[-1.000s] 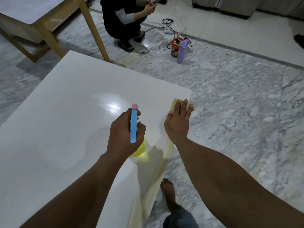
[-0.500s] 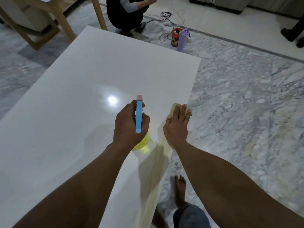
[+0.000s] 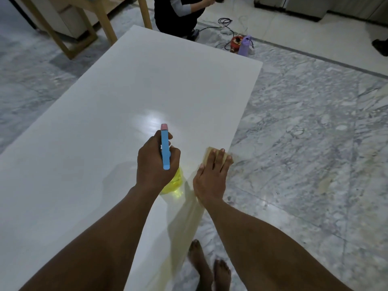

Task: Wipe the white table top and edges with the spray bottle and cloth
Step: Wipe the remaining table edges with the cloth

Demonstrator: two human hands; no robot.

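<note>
Since a second ago, my right hand (image 3: pixel 210 179) and the cloth (image 3: pixel 206 153) under it have slid back along the table (image 3: pixel 126 91) edge, away from the far corner. Its fingers lie flat, pressing the cloth. Just left of it, my left hand (image 3: pixel 156 164) grips the spray bottle (image 3: pixel 165 150) above the top.

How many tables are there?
2. The white table is right in front, being wiped. A wooden table stands at the top left, partly cut off. Others may be out of view.
</note>
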